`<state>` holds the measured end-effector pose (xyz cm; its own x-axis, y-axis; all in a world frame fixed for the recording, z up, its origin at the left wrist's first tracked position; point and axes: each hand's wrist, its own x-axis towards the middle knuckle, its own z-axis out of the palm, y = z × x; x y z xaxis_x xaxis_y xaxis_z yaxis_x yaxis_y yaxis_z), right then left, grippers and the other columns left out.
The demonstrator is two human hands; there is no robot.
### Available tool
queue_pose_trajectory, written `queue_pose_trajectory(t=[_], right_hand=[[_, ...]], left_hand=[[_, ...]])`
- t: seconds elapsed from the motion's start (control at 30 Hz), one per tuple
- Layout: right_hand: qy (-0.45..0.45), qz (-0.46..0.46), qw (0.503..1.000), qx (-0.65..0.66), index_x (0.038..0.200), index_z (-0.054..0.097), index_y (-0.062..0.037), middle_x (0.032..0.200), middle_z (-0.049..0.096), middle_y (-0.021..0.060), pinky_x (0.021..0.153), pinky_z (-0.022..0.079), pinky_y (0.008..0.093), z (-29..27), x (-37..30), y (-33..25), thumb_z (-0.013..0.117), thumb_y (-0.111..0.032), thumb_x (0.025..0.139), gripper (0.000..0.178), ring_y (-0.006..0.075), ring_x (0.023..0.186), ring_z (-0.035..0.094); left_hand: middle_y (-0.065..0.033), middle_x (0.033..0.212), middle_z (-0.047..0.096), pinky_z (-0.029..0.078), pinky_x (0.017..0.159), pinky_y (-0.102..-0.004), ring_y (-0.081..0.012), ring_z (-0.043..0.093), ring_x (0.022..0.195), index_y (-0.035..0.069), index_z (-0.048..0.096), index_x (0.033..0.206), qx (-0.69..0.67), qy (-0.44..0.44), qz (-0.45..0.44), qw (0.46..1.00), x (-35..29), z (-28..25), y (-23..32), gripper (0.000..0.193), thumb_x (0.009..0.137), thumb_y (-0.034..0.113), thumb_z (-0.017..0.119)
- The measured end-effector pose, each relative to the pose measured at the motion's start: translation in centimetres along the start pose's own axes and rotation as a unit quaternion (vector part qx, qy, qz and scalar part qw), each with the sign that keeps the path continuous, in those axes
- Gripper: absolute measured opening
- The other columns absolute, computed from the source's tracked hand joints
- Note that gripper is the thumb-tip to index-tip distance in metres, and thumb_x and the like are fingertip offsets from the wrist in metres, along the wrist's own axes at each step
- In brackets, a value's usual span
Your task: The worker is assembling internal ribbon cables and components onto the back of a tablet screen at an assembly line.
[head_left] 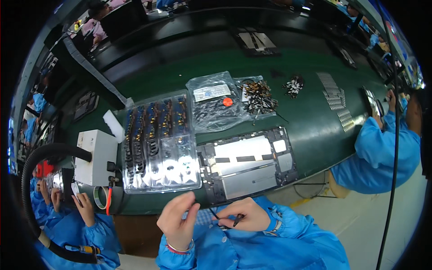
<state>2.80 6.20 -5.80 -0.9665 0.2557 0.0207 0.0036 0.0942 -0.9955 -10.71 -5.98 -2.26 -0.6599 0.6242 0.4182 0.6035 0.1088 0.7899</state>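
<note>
Both hands are raised in front of my body, just off the table's near edge. My left hand (179, 219) has its fingers curled and its thumb close to the forefinger; what is pinched there, if anything, is too small to make out. Between the fingers of my right hand (247, 216) is a slim black tool (214, 213), tweezers by its look, pointing toward my left hand. Beyond the hands, a tablet-like device housing (252, 182) with silver battery panels lies opened up on the table. To its left sits a clear plastic tray (198, 183) with rows of small circuit parts.
Bagged parts (211, 101), a pile of small cables (258, 96) and rows of small metal pieces (335, 99) lie farther back. A white box (95, 157) with a black hose (31, 189) and a tape roll (101, 198) stand left. Co-workers in blue sit on both sides.
</note>
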Motion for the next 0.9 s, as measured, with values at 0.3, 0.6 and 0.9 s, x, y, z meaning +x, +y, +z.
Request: queue_pose_trajectory(t=[0.3,0.6,0.9], right_hand=[[0.05,-0.034,0.998,-0.002,0.104,0.061,-0.0048,0.093,0.063,0.009,0.048,0.042,0.0195,0.3,-0.3,-0.9,0.074,-0.012,0.064,0.043,0.0106,0.06,0.056],[0.103,-0.067,0.991,-0.048,0.082,0.065,-0.0034,0.078,0.064,0.0064,0.044,0.034,0.0208,1.6,0.0,-1.8,0.07,0.001,0.064,0.018,0.0087,0.052,0.048],[0.202,-0.113,0.972,0.037,0.079,0.064,-0.0025,0.077,0.061,0.0061,0.045,0.03,0.0177,3.1,-0.7,-0.3,0.064,0.007,0.066,0.015,0.0042,0.05,0.04]], left_hand=[[-0.0116,0.085,0.063,0.051,0.066,-0.0292,-0.0246,0.063,0.077,0.0,0.063,0.086,-0.019,-0.043,0.058,0.997,-2.2,-1.0,0.0,0.016,0.07,-0.003,0.066],[-0.0108,0.088,0.064,0.051,0.064,-0.0286,-0.0224,0.063,0.075,0.0,0.063,0.089,0.0,-0.083,0.123,0.989,-3.6,-1.6,0.9,0.023,0.066,-0.002,0.068],[-0.0104,0.087,0.065,0.052,0.064,-0.0285,-0.0224,0.064,0.075,0.0,0.063,0.084,0.018,0.041,0.097,0.994,-4.9,0.7,1.5,0.017,0.069,0.0,0.069]])
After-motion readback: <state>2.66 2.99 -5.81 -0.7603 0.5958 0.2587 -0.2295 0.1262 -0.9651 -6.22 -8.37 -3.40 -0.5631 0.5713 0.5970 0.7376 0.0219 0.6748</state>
